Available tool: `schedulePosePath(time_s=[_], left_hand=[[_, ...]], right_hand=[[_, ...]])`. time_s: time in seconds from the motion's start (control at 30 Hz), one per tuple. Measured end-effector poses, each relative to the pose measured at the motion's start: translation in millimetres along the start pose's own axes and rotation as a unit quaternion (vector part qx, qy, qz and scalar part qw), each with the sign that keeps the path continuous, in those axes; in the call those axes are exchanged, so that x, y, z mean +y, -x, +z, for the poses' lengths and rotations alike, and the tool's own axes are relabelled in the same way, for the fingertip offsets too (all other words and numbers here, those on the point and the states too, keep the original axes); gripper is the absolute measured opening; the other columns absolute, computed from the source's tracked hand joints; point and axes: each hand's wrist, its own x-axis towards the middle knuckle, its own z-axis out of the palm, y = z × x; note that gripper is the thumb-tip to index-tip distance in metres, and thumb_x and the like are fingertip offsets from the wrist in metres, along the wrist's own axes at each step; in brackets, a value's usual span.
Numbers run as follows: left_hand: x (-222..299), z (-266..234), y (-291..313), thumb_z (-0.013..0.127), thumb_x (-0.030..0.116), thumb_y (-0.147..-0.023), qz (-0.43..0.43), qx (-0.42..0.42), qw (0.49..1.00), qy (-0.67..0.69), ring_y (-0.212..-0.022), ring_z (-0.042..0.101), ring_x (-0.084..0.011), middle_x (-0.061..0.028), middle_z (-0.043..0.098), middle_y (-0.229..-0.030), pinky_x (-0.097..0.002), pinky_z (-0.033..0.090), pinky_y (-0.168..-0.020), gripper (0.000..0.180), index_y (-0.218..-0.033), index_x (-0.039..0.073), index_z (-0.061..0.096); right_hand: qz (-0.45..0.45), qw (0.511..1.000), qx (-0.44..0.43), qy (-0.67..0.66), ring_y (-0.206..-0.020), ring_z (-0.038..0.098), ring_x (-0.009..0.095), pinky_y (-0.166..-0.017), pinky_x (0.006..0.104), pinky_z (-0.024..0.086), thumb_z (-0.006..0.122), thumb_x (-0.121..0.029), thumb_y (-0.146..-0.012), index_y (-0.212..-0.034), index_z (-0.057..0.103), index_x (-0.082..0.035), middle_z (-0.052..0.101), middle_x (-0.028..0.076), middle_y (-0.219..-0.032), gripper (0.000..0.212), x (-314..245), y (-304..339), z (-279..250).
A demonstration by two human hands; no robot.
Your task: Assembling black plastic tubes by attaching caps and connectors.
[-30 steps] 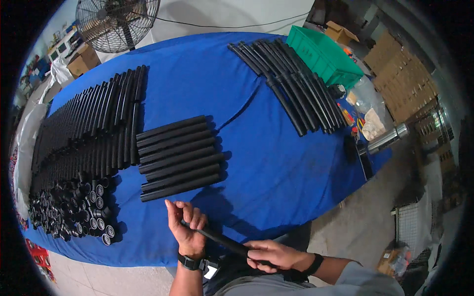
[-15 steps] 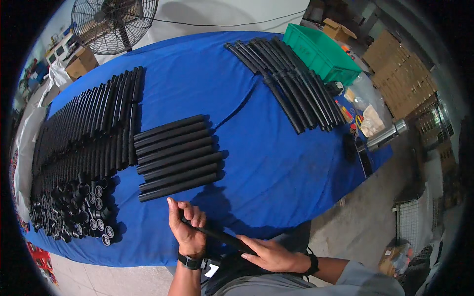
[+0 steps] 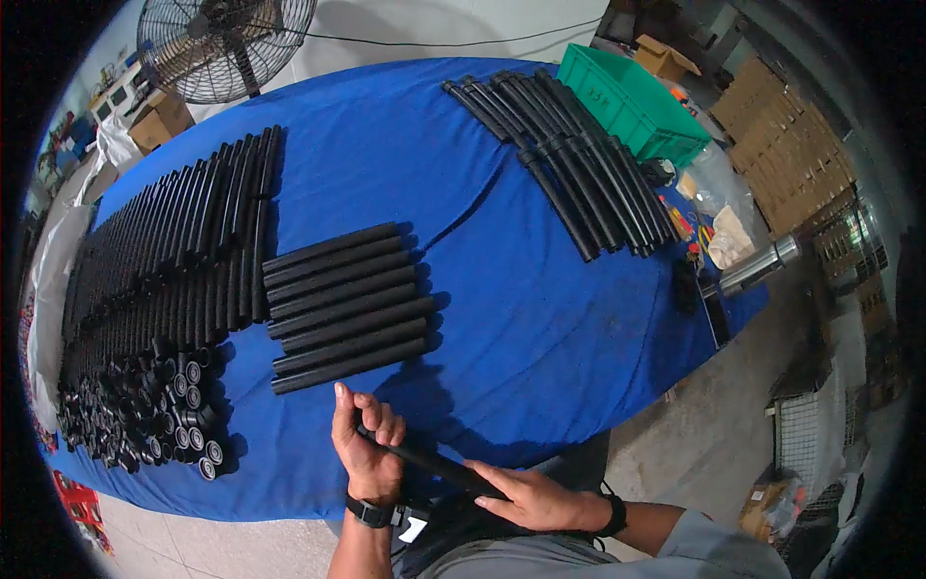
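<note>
Across my lap, at the table's near edge, I hold one black tube (image 3: 434, 464) slanting down to the right. My left hand (image 3: 369, 439) is closed round its upper left end, thumb pointing up. Toward its lower right end, my right hand (image 3: 531, 496) grips the tube with the fingers laid along it. Just beyond my hands, several loose black tubes (image 3: 347, 307) lie side by side on the blue cloth (image 3: 521, 357). A heap of short black caps (image 3: 159, 410) with pale rings sits to the left.
Dense rows of black tubes (image 3: 178, 241) cover the table's left side. Longer black tubes (image 3: 579, 174) lie at the far right, beside a green crate (image 3: 632, 106). A metal cylinder (image 3: 760, 266) juts out at the right edge. Behind the table stands a fan (image 3: 227, 43).
Both hands keep their hold on the tube, almost unmoved. The view has shifted very slightly.
</note>
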Motion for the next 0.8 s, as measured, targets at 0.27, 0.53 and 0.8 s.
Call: schedulePosePath(time_s=[0.27,0.53,0.8], left_hand=[[1,8,3,0.044,0.043,-0.102,0.019,-0.022,1.000,0.003,-0.046,0.038,-0.0096,0.0020,0.044,-0.058,-0.0244,0.034,-0.043,0.041,-0.080,0.011,0.058],[0,-2,-3,0.045,0.041,-0.102,0.021,-0.049,0.998,0.030,-0.049,0.038,-0.0104,0.0008,0.043,-0.060,-0.0248,0.035,-0.046,0.039,-0.081,0.010,0.057],[1,-8,-5,0.047,0.038,-0.101,0.007,-0.074,0.994,0.079,-0.049,0.037,-0.0098,0.0010,0.043,-0.061,-0.0246,0.034,-0.046,0.036,-0.084,0.009,0.059]], right_hand=[[0.109,0.967,-0.090,-0.213,-0.069,0.065,0.026,-0.056,0.0340,0.051,0.058,-0.024,-0.097,-0.141,0.037,-0.005,0.064,0.016,-0.097,0.053,0,-4,-15],[0.006,0.996,0.045,0.072,-0.067,0.064,0.021,-0.057,0.0348,0.051,0.066,-0.032,-0.092,-0.118,0.050,0.000,0.062,0.015,-0.083,0.043,-15,-1,-19],[0.143,0.987,-0.035,-0.063,-0.068,0.065,0.029,-0.060,0.0378,0.051,0.072,-0.030,-0.087,-0.107,0.053,0.000,0.062,0.017,-0.083,0.041,-18,-12,-29]])
